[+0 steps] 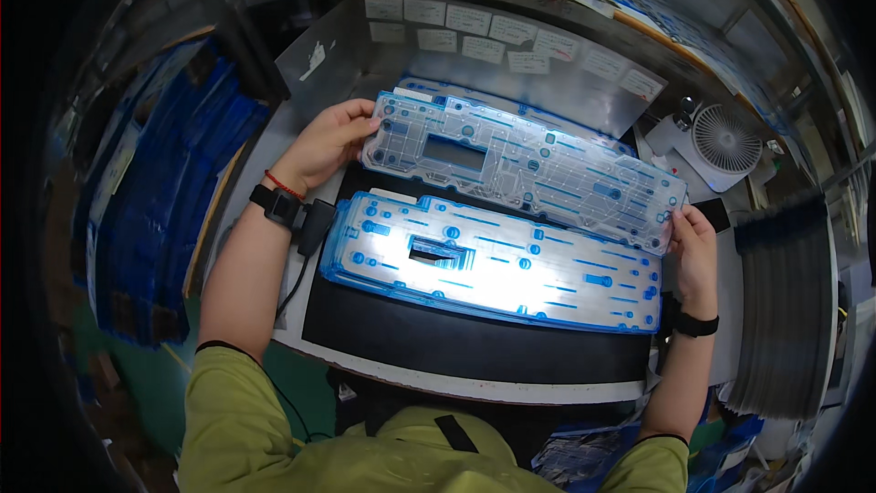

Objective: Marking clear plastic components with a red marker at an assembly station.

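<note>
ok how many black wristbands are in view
2: one black wristband just behind the left hand, next to a red bracelet; a second black wristband just behind the right hand. Both hands hold the translucent blue-edged plate.

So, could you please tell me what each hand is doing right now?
Left hand: closed, holding the translucent, blue-edged slotted panel by its left end.
Right hand: closed, holding its right end.
</note>
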`<move>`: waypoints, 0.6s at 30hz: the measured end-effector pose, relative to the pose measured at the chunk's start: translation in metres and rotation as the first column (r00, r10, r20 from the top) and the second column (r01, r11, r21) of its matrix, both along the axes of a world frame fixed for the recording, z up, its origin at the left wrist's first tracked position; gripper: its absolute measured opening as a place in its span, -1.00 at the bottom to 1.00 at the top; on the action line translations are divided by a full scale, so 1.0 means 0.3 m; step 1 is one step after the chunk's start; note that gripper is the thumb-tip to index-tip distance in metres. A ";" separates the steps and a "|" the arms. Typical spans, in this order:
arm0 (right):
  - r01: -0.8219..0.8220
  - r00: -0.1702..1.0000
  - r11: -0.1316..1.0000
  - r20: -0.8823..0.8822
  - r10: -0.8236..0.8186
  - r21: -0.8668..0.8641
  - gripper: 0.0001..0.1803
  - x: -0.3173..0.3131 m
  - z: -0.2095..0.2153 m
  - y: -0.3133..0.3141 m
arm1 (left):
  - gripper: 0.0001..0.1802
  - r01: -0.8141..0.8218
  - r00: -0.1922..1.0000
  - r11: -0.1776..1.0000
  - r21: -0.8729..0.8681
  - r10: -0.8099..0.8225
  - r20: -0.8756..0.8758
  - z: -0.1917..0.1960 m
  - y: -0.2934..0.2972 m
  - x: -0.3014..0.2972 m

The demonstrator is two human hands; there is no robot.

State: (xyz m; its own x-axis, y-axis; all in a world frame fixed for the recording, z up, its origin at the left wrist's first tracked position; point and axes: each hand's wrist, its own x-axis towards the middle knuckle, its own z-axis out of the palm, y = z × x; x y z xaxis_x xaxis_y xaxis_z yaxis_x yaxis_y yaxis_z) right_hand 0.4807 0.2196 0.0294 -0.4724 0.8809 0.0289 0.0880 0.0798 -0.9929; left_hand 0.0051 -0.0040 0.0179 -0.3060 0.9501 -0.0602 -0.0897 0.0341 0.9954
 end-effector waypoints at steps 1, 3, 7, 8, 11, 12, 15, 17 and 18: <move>-0.011 1.000 1.000 -0.017 0.012 0.016 -0.84 0.001 -0.001 0.002 | -0.75 -0.012 1.000 1.000 -0.002 0.012 -0.015 -0.011 0.006 -0.011; -0.006 1.000 1.000 -0.009 0.006 0.020 -0.84 -0.006 -0.002 -0.003 | -0.76 -0.037 0.996 0.999 -0.011 0.036 -0.081 -0.027 0.005 -0.029; 0.004 1.000 0.999 0.015 -0.005 0.034 -0.84 -0.010 0.001 -0.011 | -0.80 -0.079 0.967 0.996 0.028 0.084 -0.241 -0.029 0.017 -0.012; -0.002 1.000 0.999 0.011 0.002 0.037 -0.83 -0.013 0.003 -0.015 | -0.82 -0.088 0.958 0.995 0.053 0.099 -0.269 -0.028 0.018 0.002; -0.017 1.000 0.999 0.001 0.017 0.043 -0.82 -0.024 0.009 -0.022 | -0.83 -0.154 0.861 0.982 0.106 0.186 -0.473 -0.018 0.019 0.026; -0.023 1.000 0.999 -0.003 0.023 0.041 -0.82 -0.024 0.010 -0.021 | -0.84 -0.176 0.784 0.972 0.154 0.234 -0.575 -0.014 0.017 0.045; -0.025 1.000 0.999 -0.012 0.025 0.044 -0.82 -0.023 0.006 -0.025 | -0.85 -0.232 0.681 0.962 0.146 0.268 -0.681 0.065 -0.006 0.160; -0.032 0.999 0.998 -0.018 0.033 0.052 -0.82 -0.024 0.005 -0.022 | -0.85 -0.210 0.725 0.967 0.144 0.253 -0.640 0.077 -0.009 0.213; -0.017 0.999 0.999 -0.032 0.018 0.032 -0.82 -0.028 0.008 -0.028 | -0.86 -0.198 0.746 0.970 0.143 0.244 -0.619 0.076 -0.006 0.229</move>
State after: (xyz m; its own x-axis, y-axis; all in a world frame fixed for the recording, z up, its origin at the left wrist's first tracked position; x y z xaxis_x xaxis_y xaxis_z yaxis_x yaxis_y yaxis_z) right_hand 0.4724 0.2111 0.0319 -0.4862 0.8708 0.0725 0.0538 0.1126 -0.9922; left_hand 0.0739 -0.0057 0.0407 -0.4551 0.8455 0.2793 0.5586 0.0268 0.8290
